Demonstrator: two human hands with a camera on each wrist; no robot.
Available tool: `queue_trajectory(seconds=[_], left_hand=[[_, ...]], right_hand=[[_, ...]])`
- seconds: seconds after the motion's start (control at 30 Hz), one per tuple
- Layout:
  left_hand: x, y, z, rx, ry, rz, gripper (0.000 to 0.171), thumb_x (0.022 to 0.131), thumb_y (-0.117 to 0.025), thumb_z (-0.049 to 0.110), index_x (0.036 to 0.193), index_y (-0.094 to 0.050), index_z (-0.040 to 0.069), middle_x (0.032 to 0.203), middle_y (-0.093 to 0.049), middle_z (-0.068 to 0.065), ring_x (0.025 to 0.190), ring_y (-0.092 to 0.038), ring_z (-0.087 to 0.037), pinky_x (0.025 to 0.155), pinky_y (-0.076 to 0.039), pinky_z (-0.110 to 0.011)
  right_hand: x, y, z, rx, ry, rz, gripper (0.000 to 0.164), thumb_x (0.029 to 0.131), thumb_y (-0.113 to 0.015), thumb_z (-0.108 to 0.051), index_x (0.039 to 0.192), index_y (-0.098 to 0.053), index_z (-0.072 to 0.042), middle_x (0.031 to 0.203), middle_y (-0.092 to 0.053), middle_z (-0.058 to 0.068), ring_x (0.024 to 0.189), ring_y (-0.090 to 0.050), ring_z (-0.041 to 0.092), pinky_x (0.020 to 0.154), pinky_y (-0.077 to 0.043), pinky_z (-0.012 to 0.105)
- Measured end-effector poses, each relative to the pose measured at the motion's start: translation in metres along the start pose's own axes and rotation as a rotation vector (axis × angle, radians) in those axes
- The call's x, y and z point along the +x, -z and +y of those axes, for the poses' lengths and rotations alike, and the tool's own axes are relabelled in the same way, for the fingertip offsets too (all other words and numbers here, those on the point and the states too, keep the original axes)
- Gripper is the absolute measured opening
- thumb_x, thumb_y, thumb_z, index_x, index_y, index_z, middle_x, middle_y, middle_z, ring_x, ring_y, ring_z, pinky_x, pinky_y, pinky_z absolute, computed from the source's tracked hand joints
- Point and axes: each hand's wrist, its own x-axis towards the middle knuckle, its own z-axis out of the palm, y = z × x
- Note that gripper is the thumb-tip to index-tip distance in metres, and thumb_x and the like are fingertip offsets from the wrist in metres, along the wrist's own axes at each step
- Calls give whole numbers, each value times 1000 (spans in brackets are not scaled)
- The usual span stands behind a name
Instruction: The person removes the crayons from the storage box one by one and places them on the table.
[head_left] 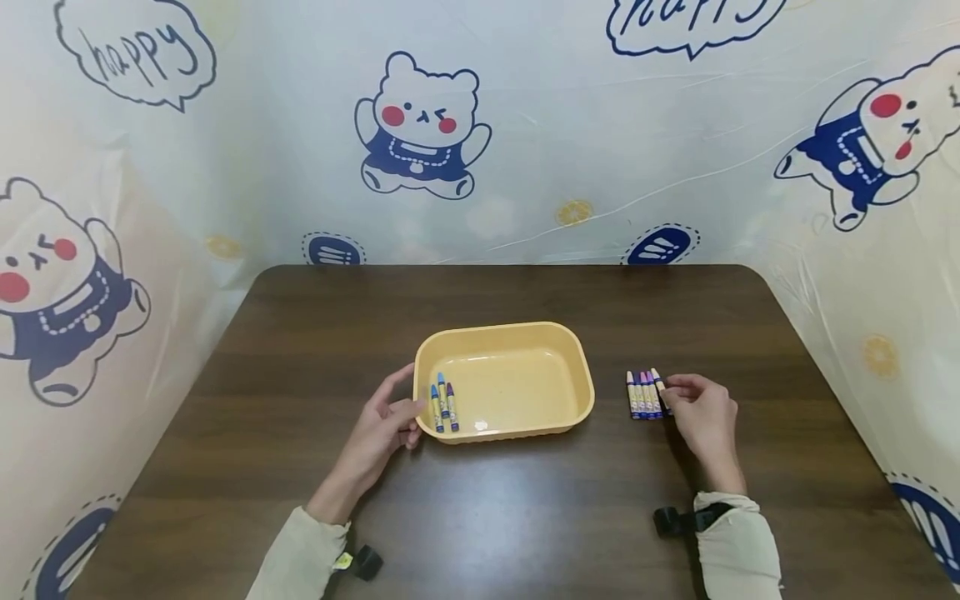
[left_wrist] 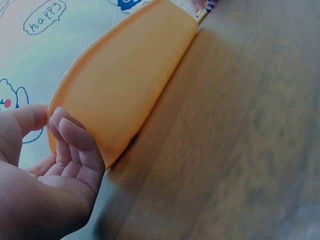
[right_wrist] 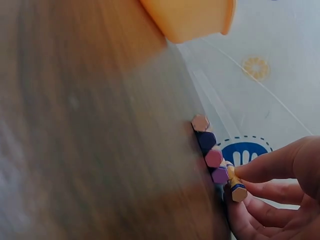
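A yellow plastic tray [head_left: 517, 387] sits near the middle of the brown table. My left hand [head_left: 375, 429] grips its left rim between thumb and fingers, as the left wrist view shows too. Three crayons [head_left: 452, 408] lie side by side inside the tray at its left end, two with blue tips and one darker. To the right of the tray, several crayons [head_left: 641, 398] lie in a tight row on the table. At that row's right end my right hand [head_left: 703, 417] pinches a pale peach crayon [right_wrist: 239, 193], which leans out of line beside the purple crayon [right_wrist: 220, 175].
The brown wooden table [head_left: 315, 333] has rounded far corners. Behind and beside it hangs a pale sheet [head_left: 525, 167] printed with bears and lettering. Each wrist wears a black camera, seen at the left cuff [head_left: 367, 563] and the right cuff [head_left: 667, 522].
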Motion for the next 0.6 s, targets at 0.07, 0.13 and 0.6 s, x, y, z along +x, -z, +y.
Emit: queue_trajectory(seconds=[0.07, 0.13, 0.6], left_hand=[[0, 0, 1, 7, 2, 1, 61, 96, -68, 21, 149, -37, 29, 73, -57, -5, 60, -51, -17, 54, -45, -25], [0, 0, 0, 13, 2, 4, 62, 95, -69, 23, 149, -37, 29, 73, -57, -5, 60, -51, -17, 54, -45, -25], [1, 2, -2, 24, -17, -4, 65, 95, -70, 24, 151, -36, 26, 71, -56, -4, 59, -51, -16, 54, -46, -25]], right_hand=[[-1, -1, 0, 4, 8, 8, 19, 89, -73, -13, 105, -73, -2, 91, -74, 15, 82, -66, 27, 69, -41, 33], [-2, -1, 0, 3, 17, 15, 18, 88, -73, -13, 103, -73, -2, 90, -74, 14, 81, -66, 25, 69, -41, 33], [-3, -3, 3, -15, 64, 1, 14, 90, -73, -13, 97, -75, -2, 87, -73, 13, 78, -63, 20, 64, -40, 27]])
